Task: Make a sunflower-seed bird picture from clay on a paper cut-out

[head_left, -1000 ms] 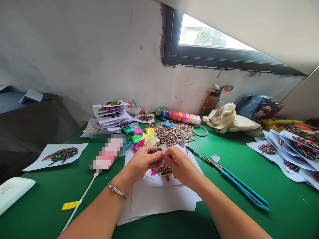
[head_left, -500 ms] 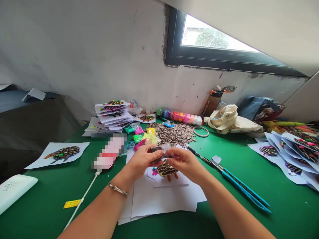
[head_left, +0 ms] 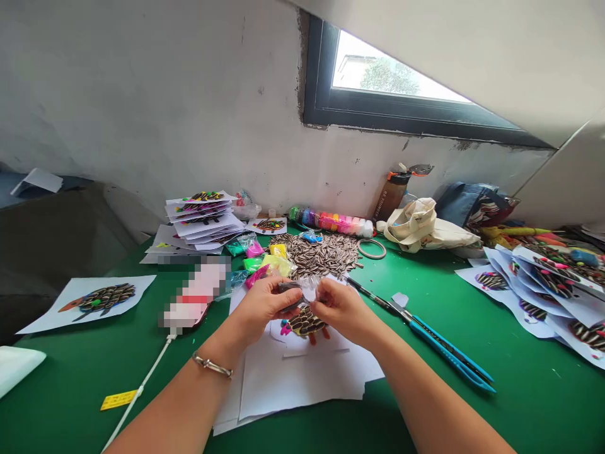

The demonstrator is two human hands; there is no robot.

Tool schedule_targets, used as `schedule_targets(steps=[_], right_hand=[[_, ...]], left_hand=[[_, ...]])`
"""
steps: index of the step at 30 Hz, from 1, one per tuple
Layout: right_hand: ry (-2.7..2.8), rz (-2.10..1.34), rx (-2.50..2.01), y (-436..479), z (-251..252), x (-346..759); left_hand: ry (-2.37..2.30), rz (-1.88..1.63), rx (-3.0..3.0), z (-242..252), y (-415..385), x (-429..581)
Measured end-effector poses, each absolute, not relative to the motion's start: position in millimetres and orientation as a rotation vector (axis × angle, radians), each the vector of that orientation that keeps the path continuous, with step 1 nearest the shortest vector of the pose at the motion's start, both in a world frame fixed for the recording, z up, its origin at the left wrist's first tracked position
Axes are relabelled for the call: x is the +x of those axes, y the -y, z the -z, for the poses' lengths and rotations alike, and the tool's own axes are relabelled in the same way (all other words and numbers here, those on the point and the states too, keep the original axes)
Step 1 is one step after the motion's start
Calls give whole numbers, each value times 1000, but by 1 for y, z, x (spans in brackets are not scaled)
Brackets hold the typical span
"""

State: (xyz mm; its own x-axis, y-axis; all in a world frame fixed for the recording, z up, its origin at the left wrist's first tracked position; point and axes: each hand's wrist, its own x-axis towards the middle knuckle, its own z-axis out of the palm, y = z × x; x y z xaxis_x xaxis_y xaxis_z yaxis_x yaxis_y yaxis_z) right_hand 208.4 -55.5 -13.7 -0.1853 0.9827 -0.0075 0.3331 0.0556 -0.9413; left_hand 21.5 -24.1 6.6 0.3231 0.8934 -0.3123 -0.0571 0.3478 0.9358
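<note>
My left hand (head_left: 261, 310) is closed around a small clear plastic bag (head_left: 309, 287) with something dark, like clay, inside. The fingers of my right hand (head_left: 347, 310) pinch the bag's other end. Both hands are over a seed-covered animal picture (head_left: 306, 323) with a pink and blue head and orange-brown legs, partly hidden by my fingers. Under it lie white paper sheets (head_left: 302, 384). Just beyond my hands, a pile of striped sunflower seeds (head_left: 326, 255) is spread out, with bright packets of clay (head_left: 255, 249) at its left.
Blue-handled tweezers (head_left: 451, 353) lie right of the papers, near a tape ring (head_left: 371, 248). Stacked seed pictures (head_left: 203, 221) stand at back left; more pictures (head_left: 534, 284) lie at right. A phone with a cable (head_left: 165, 350) is on the left. A bottle (head_left: 392, 195) and cloth bag (head_left: 416, 227) stand behind.
The view has shifted slightly, so most things sit further left. My right fingers have curled more tightly at the bag's end; my left hand keeps its hold.
</note>
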Motion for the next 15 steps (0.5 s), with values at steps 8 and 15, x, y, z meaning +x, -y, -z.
schedule_targets(steps=[8,15], right_hand=[[1289,-1459,-1130,50,2,217],[1092,-1510,-1097,44,3,227]], left_hand=[[-1021,-791,1010,-2,18,16],[-1086,-850,954,-6,14,10]])
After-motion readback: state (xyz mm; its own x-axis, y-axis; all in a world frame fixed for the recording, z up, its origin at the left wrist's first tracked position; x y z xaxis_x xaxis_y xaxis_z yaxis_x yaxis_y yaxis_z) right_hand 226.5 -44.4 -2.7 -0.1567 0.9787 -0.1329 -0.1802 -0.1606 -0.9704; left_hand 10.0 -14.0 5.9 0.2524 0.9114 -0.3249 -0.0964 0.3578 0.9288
